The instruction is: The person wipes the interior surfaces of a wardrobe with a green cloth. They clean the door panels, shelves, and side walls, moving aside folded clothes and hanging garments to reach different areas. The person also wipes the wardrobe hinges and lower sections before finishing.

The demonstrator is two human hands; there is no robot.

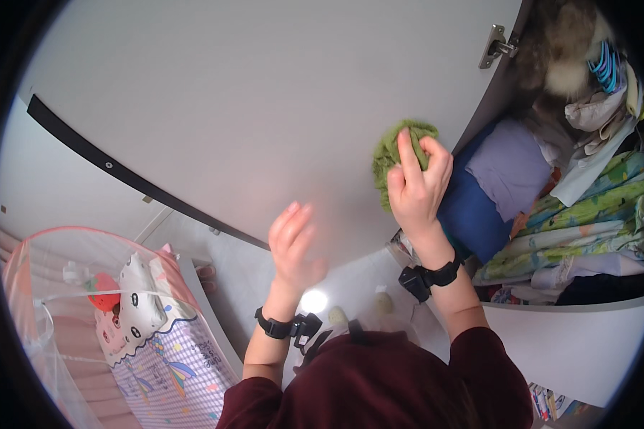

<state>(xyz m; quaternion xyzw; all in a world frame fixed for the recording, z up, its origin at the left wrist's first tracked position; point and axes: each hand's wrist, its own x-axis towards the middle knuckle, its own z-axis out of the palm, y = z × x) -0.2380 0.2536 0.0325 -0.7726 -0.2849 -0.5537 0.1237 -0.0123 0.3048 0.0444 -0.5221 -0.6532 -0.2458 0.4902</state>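
Note:
A crumpled green cloth [388, 159] is pressed against the inner face of a pale grey wardrobe door [243, 93]. My right hand [420, 182] is on the cloth, with the index finger stretched over it and the others bent around it. Lower and to the left, my left hand [292, 243] is raised close to the same door, holding nothing, its fingers stretched and partly blurred. Whether it touches the door I cannot tell. Each wrist wears a black strap with a small dark device.
To the right, the wardrobe holds folded clothes [511, 168], patterned green fabric [587, 214] and blue hangers [607, 68]. A metal hinge [495, 47] joins the door at upper right. At lower left stands a netted bed [43, 307] with pillows. Books [549, 402] sit at lower right.

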